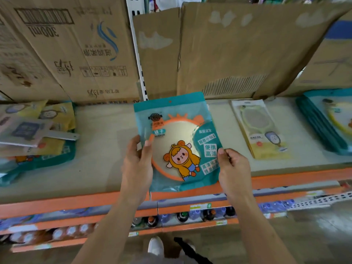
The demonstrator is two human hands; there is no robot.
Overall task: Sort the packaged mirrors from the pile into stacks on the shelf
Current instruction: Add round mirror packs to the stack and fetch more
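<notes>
While the fingers of the left hand (137, 164) and right hand (235, 168) pinch the teal packaged mirror (177, 141) by its side edges above the shelf (106, 134) front, the glossy bag may slip, or miss the teal stack (323, 122).

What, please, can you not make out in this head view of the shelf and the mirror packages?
- Teal stack, head view: cut off by the right edge, so its count is unknown.
- Left pile, head view: blurred, overlapping, cut by the left edge.
- Held mirror package, head view: sides covered by the left hand and right hand; back faces away.
- Bottles underneath, head view: blurred, labels unreadable.
</notes>
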